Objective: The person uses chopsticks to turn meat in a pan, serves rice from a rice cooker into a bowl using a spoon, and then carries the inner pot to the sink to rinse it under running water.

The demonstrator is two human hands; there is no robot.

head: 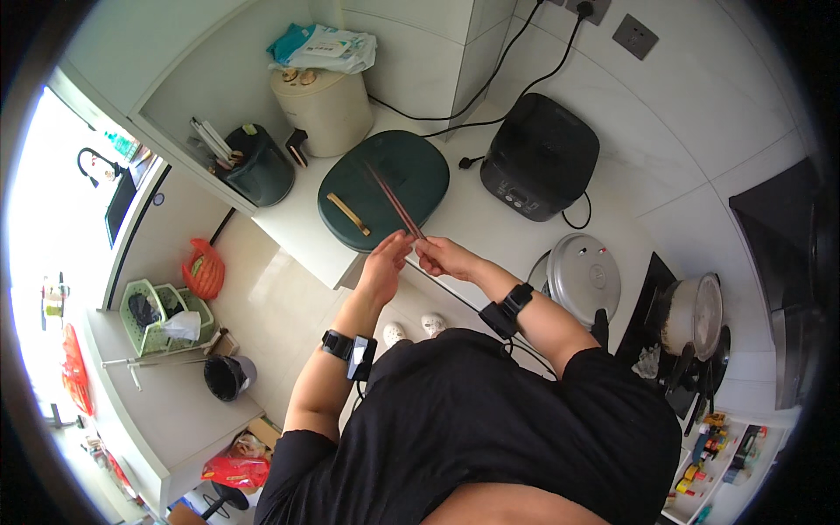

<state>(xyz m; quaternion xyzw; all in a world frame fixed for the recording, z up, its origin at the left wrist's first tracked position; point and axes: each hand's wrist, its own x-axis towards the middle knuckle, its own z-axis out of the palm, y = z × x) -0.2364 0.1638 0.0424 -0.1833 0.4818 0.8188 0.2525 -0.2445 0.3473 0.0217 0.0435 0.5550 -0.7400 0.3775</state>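
Observation:
My right hand (441,256) grips a bundle of reddish-brown chopsticks (394,202) by its near end. They point away from me, over a dark green oval lidded box (408,164). A gold-coloured handle (348,214) lies across the left part of its lid. Beside the chopsticks is my left hand (386,266), its fingers stretched out near the right hand's fingertips. I cannot tell whether the left fingers touch the chopsticks. The box stands on the white counter (298,246), just beyond both hands.
A dark green utensil holder (259,167) and a cream air fryer (325,108) stand behind left. To the right are a black rice cooker (541,157), a silver pressure cooker (594,279) and a pot (682,321) on the stove. Black cords (426,118) cross the counter's back.

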